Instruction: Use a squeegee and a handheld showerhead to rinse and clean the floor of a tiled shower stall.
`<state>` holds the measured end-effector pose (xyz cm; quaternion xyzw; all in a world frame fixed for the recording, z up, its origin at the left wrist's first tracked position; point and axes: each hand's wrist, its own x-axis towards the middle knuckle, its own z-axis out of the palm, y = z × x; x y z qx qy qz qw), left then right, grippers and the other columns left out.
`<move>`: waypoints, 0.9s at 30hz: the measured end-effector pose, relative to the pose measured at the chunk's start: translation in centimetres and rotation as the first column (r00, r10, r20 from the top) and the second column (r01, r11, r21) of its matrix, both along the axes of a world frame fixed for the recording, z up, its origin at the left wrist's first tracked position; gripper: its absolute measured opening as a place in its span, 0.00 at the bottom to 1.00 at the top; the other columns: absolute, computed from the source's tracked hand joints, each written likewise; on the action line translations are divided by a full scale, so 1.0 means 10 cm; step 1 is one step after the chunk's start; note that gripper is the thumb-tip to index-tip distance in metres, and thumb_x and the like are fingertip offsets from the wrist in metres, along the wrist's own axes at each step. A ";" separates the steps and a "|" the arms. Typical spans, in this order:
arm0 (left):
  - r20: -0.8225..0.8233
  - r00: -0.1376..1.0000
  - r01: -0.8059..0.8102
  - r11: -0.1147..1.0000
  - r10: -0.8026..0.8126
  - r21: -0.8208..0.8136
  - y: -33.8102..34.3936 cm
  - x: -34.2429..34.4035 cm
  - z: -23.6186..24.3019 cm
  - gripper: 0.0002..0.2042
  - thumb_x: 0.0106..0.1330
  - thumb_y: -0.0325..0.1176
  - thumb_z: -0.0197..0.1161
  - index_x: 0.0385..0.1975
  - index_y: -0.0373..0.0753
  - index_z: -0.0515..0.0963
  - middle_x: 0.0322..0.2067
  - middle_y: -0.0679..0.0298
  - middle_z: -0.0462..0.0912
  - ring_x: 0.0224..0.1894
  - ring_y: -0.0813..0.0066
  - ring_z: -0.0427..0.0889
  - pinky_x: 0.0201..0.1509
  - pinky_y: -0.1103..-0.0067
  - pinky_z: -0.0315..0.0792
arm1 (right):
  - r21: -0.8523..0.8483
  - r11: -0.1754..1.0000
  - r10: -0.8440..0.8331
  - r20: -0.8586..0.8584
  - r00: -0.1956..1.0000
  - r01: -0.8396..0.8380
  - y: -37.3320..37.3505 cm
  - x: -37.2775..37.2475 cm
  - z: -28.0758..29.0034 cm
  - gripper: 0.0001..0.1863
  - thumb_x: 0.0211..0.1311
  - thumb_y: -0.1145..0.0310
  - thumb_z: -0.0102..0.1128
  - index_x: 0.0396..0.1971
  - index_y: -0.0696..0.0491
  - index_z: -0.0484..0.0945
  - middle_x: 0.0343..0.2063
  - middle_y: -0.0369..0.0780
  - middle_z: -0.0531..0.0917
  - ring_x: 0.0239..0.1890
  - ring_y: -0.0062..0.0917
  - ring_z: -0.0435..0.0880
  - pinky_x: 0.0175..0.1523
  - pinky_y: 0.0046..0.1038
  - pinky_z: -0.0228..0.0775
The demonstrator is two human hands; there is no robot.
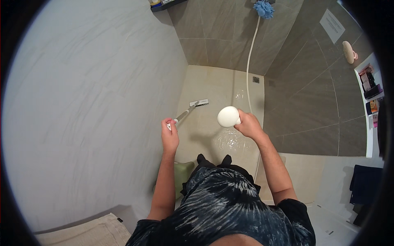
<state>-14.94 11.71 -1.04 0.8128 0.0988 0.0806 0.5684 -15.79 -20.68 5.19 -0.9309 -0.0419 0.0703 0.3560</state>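
Note:
My left hand [170, 130] is closed round the upper end of a long-handled floor brush [182, 115], grey and white. Its flat white head [199, 102] rests on the beige shower floor [213, 86], close to the left wall. In my right hand [249, 124] is a white shower head [228, 117], gripped by its handle with the round back toward me. Its spray face is hidden from this view. Below it, glistening water [230, 140] splashes on the floor. The white shower hose [248, 61] runs down from the far wall beside my right hand.
A blue bath puff [264, 10] hangs on the far wall. A floor drain [256, 79] lies at the far right corner. Toiletries fill a white wall niche [369, 123] on the right. A green stool-like object [183, 175] stands left of my legs; a beige towel [88, 233] lies lower left.

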 end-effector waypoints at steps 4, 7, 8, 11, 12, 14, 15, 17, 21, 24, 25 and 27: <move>-0.024 1.000 -0.009 1.000 0.009 0.011 0.00 0.01 0.01 0.12 0.73 0.34 0.50 0.50 0.34 0.68 0.37 0.59 0.81 0.27 0.76 0.75 0.33 0.77 0.71 | -0.013 1.000 0.012 0.046 0.999 -0.011 0.06 -0.06 -0.16 0.16 0.47 0.71 0.63 0.40 0.53 0.76 0.30 0.50 0.83 0.36 0.48 0.82 0.41 0.44 0.74; -0.013 1.000 -0.023 1.000 0.023 -0.014 0.00 0.01 -0.04 0.13 0.73 0.34 0.50 0.50 0.34 0.68 0.38 0.58 0.81 0.28 0.75 0.76 0.33 0.76 0.72 | -0.074 0.988 0.139 0.036 0.990 -0.136 0.17 -0.09 -0.28 0.13 0.49 0.69 0.62 0.37 0.52 0.76 0.28 0.50 0.83 0.35 0.48 0.82 0.40 0.45 0.73; -0.002 1.000 -0.018 1.000 0.018 -0.017 0.00 0.00 -0.06 0.13 0.73 0.34 0.50 0.50 0.34 0.67 0.38 0.58 0.81 0.28 0.75 0.76 0.34 0.75 0.72 | -0.132 0.970 0.206 0.000 0.978 -0.205 0.20 -0.09 -0.34 0.12 0.50 0.68 0.62 0.36 0.52 0.76 0.28 0.50 0.83 0.34 0.48 0.82 0.40 0.45 0.73; 0.022 0.999 -0.026 1.000 0.026 -0.002 0.02 0.01 -0.15 0.13 0.73 0.34 0.50 0.51 0.34 0.67 0.39 0.58 0.81 0.28 0.75 0.76 0.34 0.75 0.72 | -0.251 0.936 0.239 -0.063 0.969 -0.247 0.12 -0.06 -0.66 0.10 0.53 0.67 0.59 0.35 0.52 0.76 0.27 0.49 0.84 0.34 0.47 0.83 0.41 0.46 0.73; 0.041 0.999 -0.031 0.999 0.031 0.021 0.03 0.02 -0.18 0.13 0.73 0.33 0.50 0.51 0.34 0.67 0.39 0.58 0.81 0.28 0.75 0.76 0.34 0.76 0.72 | -0.318 0.911 0.244 -0.099 0.965 -0.263 0.07 -0.06 -0.76 0.09 0.53 0.68 0.59 0.35 0.52 0.76 0.27 0.48 0.84 0.34 0.46 0.83 0.42 0.46 0.73; 0.054 0.998 -0.034 0.999 0.034 0.003 0.05 0.03 -0.22 0.13 0.73 0.33 0.49 0.51 0.34 0.67 0.39 0.58 0.81 0.28 0.76 0.75 0.34 0.77 0.71 | -0.421 0.872 0.204 -0.148 0.968 -0.248 -0.07 -0.03 -0.99 0.09 0.53 0.69 0.59 0.35 0.52 0.76 0.27 0.47 0.84 0.34 0.44 0.84 0.43 0.45 0.73; 0.072 0.997 -0.034 0.999 0.035 -0.011 0.05 0.03 -0.23 0.13 0.73 0.33 0.49 0.51 0.34 0.67 0.38 0.59 0.81 0.28 0.77 0.75 0.34 0.78 0.71 | -0.517 0.824 0.158 -0.185 0.970 -0.233 -0.16 -0.03 -1.09 0.09 0.53 0.69 0.58 0.35 0.51 0.76 0.27 0.46 0.85 0.34 0.42 0.85 0.43 0.44 0.72; 0.031 0.999 -0.037 0.999 0.038 -0.037 0.03 0.02 -0.14 0.13 0.73 0.33 0.49 0.51 0.34 0.67 0.38 0.60 0.81 0.27 0.77 0.75 0.33 0.78 0.71 | -0.574 0.791 0.124 -0.188 0.974 -0.212 -0.35 -0.02 -1.24 0.09 0.53 0.70 0.58 0.36 0.51 0.76 0.27 0.45 0.85 0.34 0.41 0.85 0.44 0.43 0.72; -0.011 0.999 -0.039 0.997 0.039 -0.060 0.01 0.02 -0.11 0.13 0.73 0.34 0.50 0.52 0.35 0.67 0.38 0.61 0.81 0.27 0.78 0.74 0.32 0.78 0.70 | -0.654 0.741 0.062 -0.160 0.985 -0.153 -0.59 -0.04 -1.33 0.10 0.53 0.71 0.58 0.37 0.50 0.76 0.25 0.43 0.85 0.33 0.38 0.86 0.43 0.42 0.71; -0.012 0.999 -0.036 0.998 0.036 -0.048 0.01 0.01 -0.08 0.13 0.73 0.33 0.49 0.52 0.35 0.67 0.38 0.61 0.81 0.27 0.78 0.74 0.32 0.78 0.70 | -0.631 0.762 0.077 -0.132 0.988 -0.144 -0.56 -0.05 -1.25 0.10 0.52 0.71 0.57 0.36 0.51 0.75 0.24 0.44 0.85 0.31 0.40 0.85 0.43 0.43 0.71; -0.013 0.999 -0.031 0.998 0.030 -0.054 0.00 0.01 -0.07 0.13 0.73 0.33 0.49 0.52 0.35 0.67 0.38 0.61 0.81 0.27 0.78 0.74 0.32 0.78 0.70 | -0.607 0.780 0.106 -0.106 0.989 -0.149 -0.53 -0.06 -1.23 0.09 0.52 0.70 0.57 0.36 0.51 0.75 0.24 0.44 0.84 0.30 0.41 0.85 0.43 0.43 0.72; -0.042 0.999 0.009 1.000 -0.010 -0.019 0.00 0.02 -0.04 0.13 0.74 0.34 0.47 0.53 0.35 0.65 0.39 0.63 0.78 0.35 0.79 0.76 0.34 0.81 0.73 | -0.589 0.793 0.121 -0.093 0.988 -0.153 -0.44 -0.10 -1.24 0.09 0.53 0.70 0.57 0.35 0.51 0.75 0.23 0.45 0.84 0.30 0.42 0.85 0.43 0.43 0.72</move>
